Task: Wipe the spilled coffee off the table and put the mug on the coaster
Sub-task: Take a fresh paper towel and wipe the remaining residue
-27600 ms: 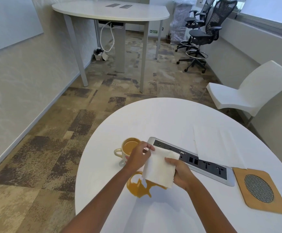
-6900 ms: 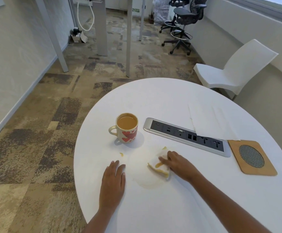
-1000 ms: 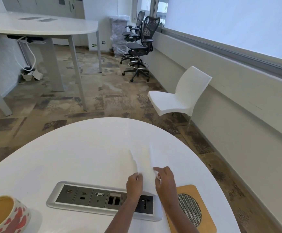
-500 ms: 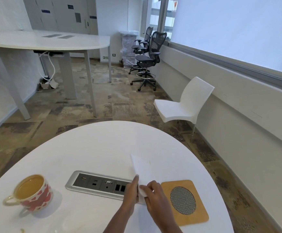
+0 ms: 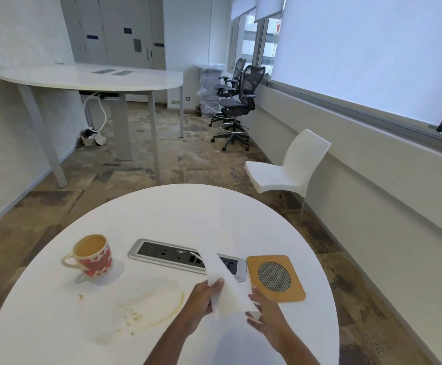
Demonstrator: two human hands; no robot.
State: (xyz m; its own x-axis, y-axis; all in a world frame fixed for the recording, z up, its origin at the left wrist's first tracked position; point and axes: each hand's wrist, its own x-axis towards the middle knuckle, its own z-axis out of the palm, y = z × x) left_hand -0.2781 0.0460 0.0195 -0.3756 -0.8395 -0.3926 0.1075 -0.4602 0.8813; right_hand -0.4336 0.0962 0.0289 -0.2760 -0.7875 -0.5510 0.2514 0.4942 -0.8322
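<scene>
A mug (image 5: 92,257) with red hearts, full of coffee, stands on the round white table (image 5: 183,214) at the left. A thin smeared coffee stain (image 5: 151,310) lies in front of it, with a small drop (image 5: 80,296) to its left. The square wooden coaster (image 5: 276,278) with a mesh centre lies at the right. Over the table's near middle, my left hand (image 5: 204,299) and my right hand (image 5: 266,316) both hold a clean white paper napkin (image 5: 225,288) between them.
A silver power-socket panel (image 5: 172,255) is set into the table between mug and coaster. Beyond the table stand a white plastic chair (image 5: 288,167), black office chairs (image 5: 237,106) and a tall white table (image 5: 90,80). Carpet floor surrounds the table.
My hands have lifted the fresh napkin off the table beyond the socket panel and pulled it toward me. The view has swung left, so mug and stain are in sight again.
</scene>
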